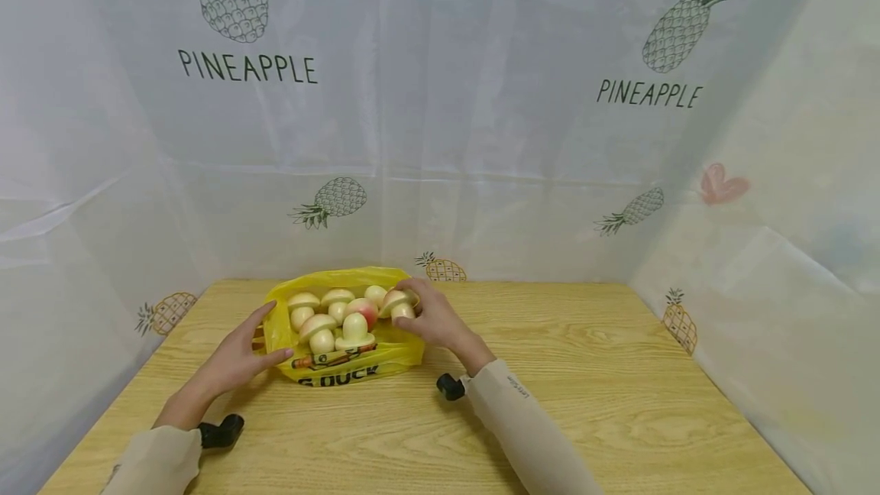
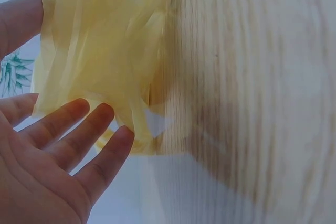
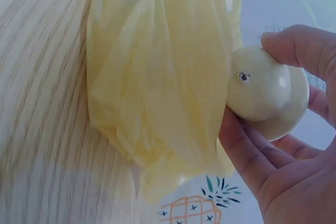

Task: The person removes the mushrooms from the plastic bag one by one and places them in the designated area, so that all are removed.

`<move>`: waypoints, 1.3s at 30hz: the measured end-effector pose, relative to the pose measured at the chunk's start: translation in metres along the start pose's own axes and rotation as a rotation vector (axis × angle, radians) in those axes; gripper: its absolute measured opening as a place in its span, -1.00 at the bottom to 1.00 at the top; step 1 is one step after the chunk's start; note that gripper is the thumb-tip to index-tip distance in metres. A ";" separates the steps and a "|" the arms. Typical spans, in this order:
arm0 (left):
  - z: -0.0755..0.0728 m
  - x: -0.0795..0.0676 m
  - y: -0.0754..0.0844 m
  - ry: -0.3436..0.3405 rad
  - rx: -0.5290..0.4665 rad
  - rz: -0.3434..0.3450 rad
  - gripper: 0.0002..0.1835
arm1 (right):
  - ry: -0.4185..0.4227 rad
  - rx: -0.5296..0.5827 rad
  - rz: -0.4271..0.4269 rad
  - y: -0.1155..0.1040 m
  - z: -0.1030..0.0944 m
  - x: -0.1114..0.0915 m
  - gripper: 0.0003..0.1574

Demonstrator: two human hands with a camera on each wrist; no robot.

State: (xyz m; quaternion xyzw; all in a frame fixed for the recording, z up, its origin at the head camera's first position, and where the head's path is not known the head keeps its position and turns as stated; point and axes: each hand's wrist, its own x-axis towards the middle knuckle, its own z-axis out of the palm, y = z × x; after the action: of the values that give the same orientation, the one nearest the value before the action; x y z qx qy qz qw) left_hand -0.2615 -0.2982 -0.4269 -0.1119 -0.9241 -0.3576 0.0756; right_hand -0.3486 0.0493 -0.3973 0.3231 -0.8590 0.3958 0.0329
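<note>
A yellow plastic bag (image 1: 399,356) with black lettering lies on the table, its mouth facing the head camera. Several cream mushrooms (image 1: 321,331), which look like models, sit inside it, along with a round pinkish-red patch (image 1: 364,310) that may be a peach. At the bag's right end, my right hand (image 1: 440,321) holds one mushroom (image 3: 262,85) between thumb and fingers. My left hand (image 1: 237,357) is at the left edge, fingers spread and extended against the bag. From the left wrist, the fingers (image 2: 100,156) are nearly straight beside the thin plastic.
The light wooden table (image 1: 584,388) extends to the right of the bag and in front of it. A white curtain (image 1: 495,220) printed with pineapples hangs behind the table and along both sides. Black wrist mounts (image 1: 221,431) sit at the cuffs of beige sleeves (image 1: 522,426).
</note>
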 end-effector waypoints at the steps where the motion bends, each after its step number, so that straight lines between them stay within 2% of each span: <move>1: 0.000 0.000 0.000 0.001 0.001 0.000 0.05 | 0.010 0.006 -0.006 0.001 -0.001 0.000 -0.37; 8: -0.001 -0.002 -0.003 -0.002 0.014 -0.006 0.07 | 0.061 0.013 -0.027 0.016 -0.011 -0.005 -0.22; 17: 0.000 -0.002 -0.003 0.000 0.016 0.007 0.06 | 0.132 0.009 -0.016 0.027 -0.029 -0.010 -0.27; 29: -0.001 0.001 -0.003 -0.002 0.007 0.012 0.07 | 0.206 0.004 0.073 0.049 -0.043 -0.011 -0.26; 39: 0.000 0.001 -0.003 -0.009 -0.006 0.004 0.10 | 0.183 -0.001 0.164 0.068 -0.038 -0.013 -0.24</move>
State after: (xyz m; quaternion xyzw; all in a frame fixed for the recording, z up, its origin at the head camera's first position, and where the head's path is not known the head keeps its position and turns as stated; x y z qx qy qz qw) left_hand -0.2630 -0.3009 -0.4286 -0.1156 -0.9231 -0.3597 0.0717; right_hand -0.3859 0.1154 -0.4202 0.2142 -0.8761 0.4247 0.0790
